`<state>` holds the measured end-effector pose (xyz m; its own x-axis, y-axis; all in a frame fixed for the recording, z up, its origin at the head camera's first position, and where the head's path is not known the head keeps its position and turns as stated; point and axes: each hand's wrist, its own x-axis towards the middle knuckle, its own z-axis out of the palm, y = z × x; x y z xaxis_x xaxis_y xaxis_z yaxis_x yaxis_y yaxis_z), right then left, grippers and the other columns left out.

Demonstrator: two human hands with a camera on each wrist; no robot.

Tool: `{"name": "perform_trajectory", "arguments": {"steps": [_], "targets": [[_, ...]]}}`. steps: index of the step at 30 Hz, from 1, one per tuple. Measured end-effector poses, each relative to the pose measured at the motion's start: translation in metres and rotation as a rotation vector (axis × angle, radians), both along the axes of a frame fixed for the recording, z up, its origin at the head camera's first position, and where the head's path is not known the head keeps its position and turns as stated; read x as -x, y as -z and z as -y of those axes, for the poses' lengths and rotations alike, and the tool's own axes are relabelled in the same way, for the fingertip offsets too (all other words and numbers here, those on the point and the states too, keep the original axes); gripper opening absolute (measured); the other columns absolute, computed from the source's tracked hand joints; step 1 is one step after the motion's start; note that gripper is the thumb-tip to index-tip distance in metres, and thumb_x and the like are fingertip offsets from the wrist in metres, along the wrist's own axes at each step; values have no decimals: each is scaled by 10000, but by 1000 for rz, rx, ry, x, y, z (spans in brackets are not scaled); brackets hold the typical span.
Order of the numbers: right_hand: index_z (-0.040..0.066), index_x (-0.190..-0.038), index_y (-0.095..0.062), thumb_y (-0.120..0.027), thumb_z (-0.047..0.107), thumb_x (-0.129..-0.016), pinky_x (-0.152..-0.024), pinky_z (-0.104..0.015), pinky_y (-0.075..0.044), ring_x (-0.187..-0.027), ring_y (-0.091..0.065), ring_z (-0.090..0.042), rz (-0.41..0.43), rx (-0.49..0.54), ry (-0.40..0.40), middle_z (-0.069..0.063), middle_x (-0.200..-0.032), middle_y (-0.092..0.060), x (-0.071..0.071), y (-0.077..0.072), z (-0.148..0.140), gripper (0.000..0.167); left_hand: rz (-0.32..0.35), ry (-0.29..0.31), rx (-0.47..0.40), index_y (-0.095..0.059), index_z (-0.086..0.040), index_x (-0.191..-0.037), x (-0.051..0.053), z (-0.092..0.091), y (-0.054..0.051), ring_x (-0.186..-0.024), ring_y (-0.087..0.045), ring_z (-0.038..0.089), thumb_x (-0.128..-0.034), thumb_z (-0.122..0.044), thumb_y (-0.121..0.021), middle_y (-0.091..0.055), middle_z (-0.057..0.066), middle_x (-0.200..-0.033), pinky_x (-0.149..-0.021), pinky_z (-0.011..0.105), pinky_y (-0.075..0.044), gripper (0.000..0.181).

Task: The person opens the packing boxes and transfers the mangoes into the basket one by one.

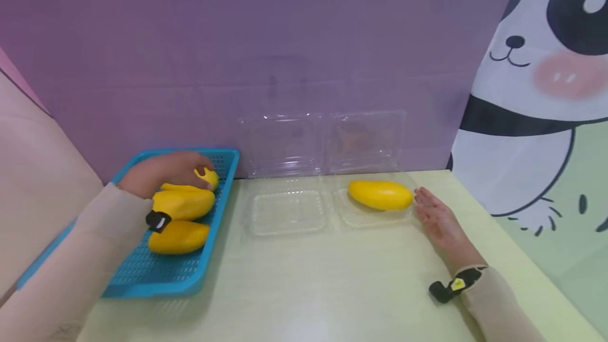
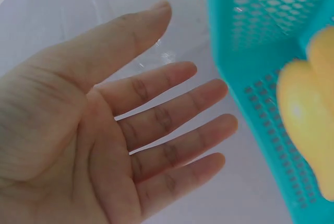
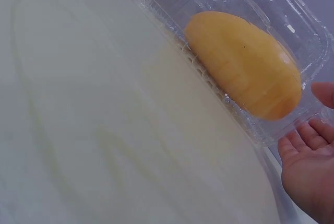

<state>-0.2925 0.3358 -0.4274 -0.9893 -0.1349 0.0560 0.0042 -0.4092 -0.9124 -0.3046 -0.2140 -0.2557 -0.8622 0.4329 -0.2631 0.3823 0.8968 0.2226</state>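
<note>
In the head view my left hand reaches into the blue basket, with thumb and fingers round the rearmost yellow mango. The left wrist view instead shows the left hand with spread, empty fingers beside the basket. Two more mangoes, a middle one and a near one, lie in the basket. Another mango lies in the right-hand clear plastic box. My right hand, palm up with fingers extended, is at that box's right edge, apart from the mango.
A second clear box stands left of the first, its lid raised against the purple backdrop. The right box's lid is up too. A panda-printed wall borders the pale table on the right.
</note>
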Motion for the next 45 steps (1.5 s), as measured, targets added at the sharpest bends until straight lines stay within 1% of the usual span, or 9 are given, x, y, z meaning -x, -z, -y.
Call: {"name": "perform_trajectory", "arguments": {"steps": [3,9,14,18,26,32,38,43,45], "targets": [[65,-1465,90,-333,-50,-973,-1085,-211,-159,-1420,82,-151,-6,6,-2,-68,-1542,130,0,0,-1,659,2,21,8,-456,62,-1336,6,-15,-8,-1189,-470,433,-934,-272,-582,-494,269,-1317,-951,556,-413,537],[81,-1468,98,-340,-43,-977,-1083,-187,-177,-1416,70,-117,5,35,-8,-49,-1540,143,-1,1,-4,670,-75,52,50,-454,64,-1341,17,-48,-18,-1150,-525,381,-927,-272,-601,-543,246,-1274,-951,517,-436,553],[78,-1466,106,-334,-43,-981,-1085,-192,-169,-1414,71,-118,4,38,-14,-54,-1539,158,-2,2,-4,665,-111,44,37,-499,-17,-1336,25,-73,-15,-1152,-534,324,-913,-300,-616,-566,171,-1275,-963,501,-435,522],[79,-1468,115,-319,-44,-985,-1087,-190,-167,-1419,90,-133,9,38,-12,-55,-1541,168,-2,1,-2,661,-89,51,-1,-488,-77,-1359,31,-94,-11,-1180,-520,284,-906,-299,-618,-559,124,-1297,-990,478,-421,521],[93,-1482,110,-305,-50,-985,-1091,-206,-147,-1427,96,-141,39,36,5,-37,-1552,156,-4,-4,-1,663,-153,183,-50,-503,-110,-1341,33,-146,-9,-1146,-537,232,-900,-274,-634,-579,61,-1256,-947,419,-455,489],[97,-1488,84,-333,-36,-985,-1091,-207,-154,-1431,67,-127,50,19,21,-30,-1559,126,-7,-6,0,667,-188,246,-110,-518,-171,-1339,35,-189,-1,-1099,-550,171,-876,-273,-675,-591,9,-1240,-921,353,-470,499],[95,-1486,78,-345,-10,-992,-1078,-178,-205,-1431,51,-121,53,12,24,-45,-1559,123,-7,-6,0,659,-176,312,-95,-496,-147,-1361,33,-233,11,-1124,-545,165,-872,-262,-682,-584,18,-1267,-960,324,-454,536],[99,-1489,65,-345,-24,-988,-1076,-171,-218,-1432,42,-116,60,37,33,-40,-1563,112,-7,-6,0,659,-156,339,-146,-492,-97,-1355,37,-261,29,-1136,-536,178,-865,-242,-692,-561,59,-1304,-984,319,-438,549],[92,-1485,71,-336,-37,-985,-1085,-181,-198,-1432,47,-123,56,42,32,-47,-1560,115,-7,-5,0,658,-178,341,-151,-513,-102,-1335,39,-269,39,-1115,-540,168,-855,-245,-703,-564,47,-1298,-975,310,-440,536]]}}
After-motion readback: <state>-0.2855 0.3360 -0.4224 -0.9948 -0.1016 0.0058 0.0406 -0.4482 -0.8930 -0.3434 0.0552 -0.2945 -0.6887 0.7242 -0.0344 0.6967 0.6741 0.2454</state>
